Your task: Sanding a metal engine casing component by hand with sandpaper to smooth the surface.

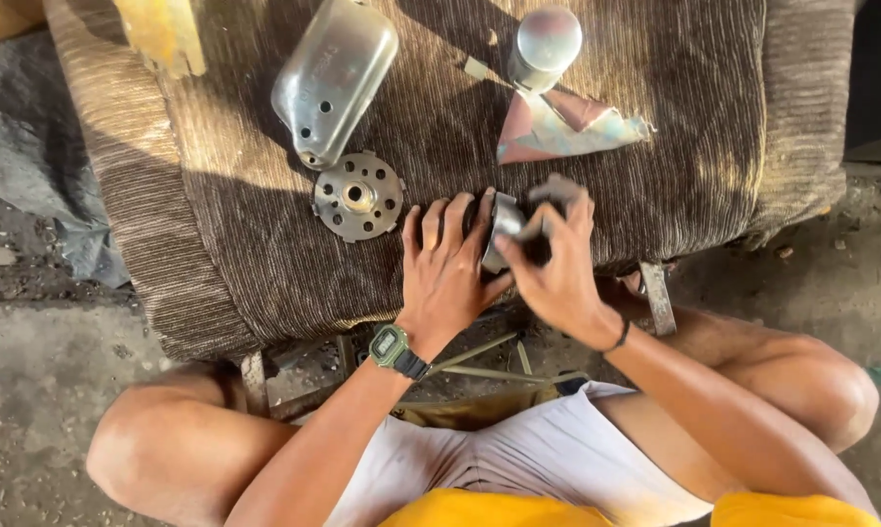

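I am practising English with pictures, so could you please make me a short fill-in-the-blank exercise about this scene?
1. Both hands hold a small metal cylinder over a brown ribbed ____.
2. The left hand has a ____ on its wrist.
3. The round disc with holes lies to the ____ of the left hand in the picture.
4. The right hand presses a grey ____ against the cylinder.

Missing words: cloth; watch; left; rag

Metal cylinder (504,226) mostly hidden under both hands' grip; yellow object (162,34) cut off at top edge.
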